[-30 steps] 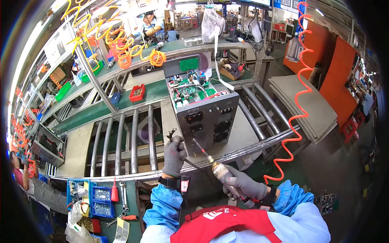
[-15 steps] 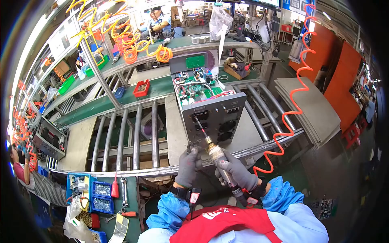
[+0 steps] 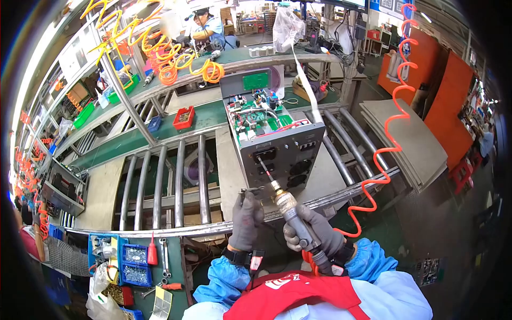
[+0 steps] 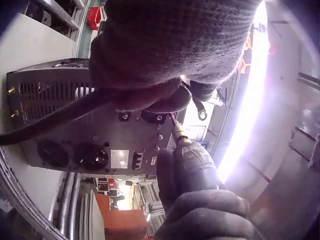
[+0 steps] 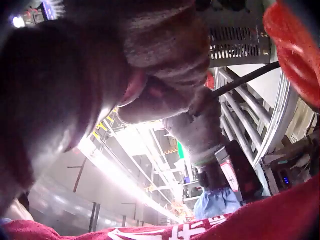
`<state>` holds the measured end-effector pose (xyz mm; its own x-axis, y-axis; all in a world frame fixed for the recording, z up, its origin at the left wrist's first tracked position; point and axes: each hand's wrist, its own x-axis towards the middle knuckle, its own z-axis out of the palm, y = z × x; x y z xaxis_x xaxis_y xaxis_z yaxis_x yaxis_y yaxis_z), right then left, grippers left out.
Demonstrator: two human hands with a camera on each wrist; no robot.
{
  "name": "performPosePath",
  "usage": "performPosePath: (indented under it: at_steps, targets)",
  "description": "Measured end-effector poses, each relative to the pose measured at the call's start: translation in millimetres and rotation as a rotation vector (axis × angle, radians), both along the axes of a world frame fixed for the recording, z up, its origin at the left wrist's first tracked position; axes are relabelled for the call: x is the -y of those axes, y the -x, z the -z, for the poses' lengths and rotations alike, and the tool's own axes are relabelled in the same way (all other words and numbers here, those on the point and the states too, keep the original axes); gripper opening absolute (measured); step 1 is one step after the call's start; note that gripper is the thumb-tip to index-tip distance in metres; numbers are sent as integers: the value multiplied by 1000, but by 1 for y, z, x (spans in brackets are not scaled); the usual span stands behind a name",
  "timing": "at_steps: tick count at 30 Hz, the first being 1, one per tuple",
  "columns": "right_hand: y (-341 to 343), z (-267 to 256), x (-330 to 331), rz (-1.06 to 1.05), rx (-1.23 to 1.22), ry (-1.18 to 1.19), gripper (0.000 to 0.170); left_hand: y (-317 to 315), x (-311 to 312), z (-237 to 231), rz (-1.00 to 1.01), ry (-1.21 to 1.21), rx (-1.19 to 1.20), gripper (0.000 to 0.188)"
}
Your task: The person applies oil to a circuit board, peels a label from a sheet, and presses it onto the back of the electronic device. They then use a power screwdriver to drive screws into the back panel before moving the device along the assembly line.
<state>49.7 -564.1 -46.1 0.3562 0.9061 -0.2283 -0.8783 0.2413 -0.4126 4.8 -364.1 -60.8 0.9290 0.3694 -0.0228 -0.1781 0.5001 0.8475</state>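
Note:
My gloved right hand (image 3: 324, 230) grips a power screwdriver (image 3: 296, 217), its long bit (image 3: 265, 168) pointing up at the grey metal case (image 3: 285, 149). In the head view the bit's tip overlaps the dark terminal area on the panel. My gloved left hand (image 3: 246, 223) pinches a black cable (image 4: 55, 120) just left of the screwdriver's nose. A ring lug (image 4: 202, 114) sticks out by its fingers in the left wrist view. The case stands upright, its top open on green circuit boards (image 3: 261, 114). Dark glove fabric fills much of the right wrist view.
The case stands on a board over a roller conveyor (image 3: 178, 184). A coiled orange air hose (image 3: 385, 154) hangs at right. Blue screw bins (image 3: 136, 264), wrenches (image 3: 164, 258) and a red bottle (image 3: 152, 250) lie at lower left. A white strap (image 3: 306, 85) hangs behind the case.
My left hand has moved right, close to the screwdriver's nose. The bit has shifted higher on the panel. Over the last half second both hands stay nearly in place.

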Motion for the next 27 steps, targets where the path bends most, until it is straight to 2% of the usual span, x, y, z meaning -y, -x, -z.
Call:
performPosePath:
  at_steps: [4,9,13,19,27]
  targets:
    - [6,-11,0,47,143,167,38,-2,1,-1,-4,38,-25,38]
    - [12,-29,6,86,490,412,46,-18,-6,10,9,190,-17,35]
    - [21,-28,27,30,495,383,64,-29,-13,10,18,291,83,31]
    - [23,-19,39,16,492,395,71,-39,-1,8,-13,323,62,29]
    - [15,-18,45,9,443,388,60,-46,7,12,-33,198,45,28]
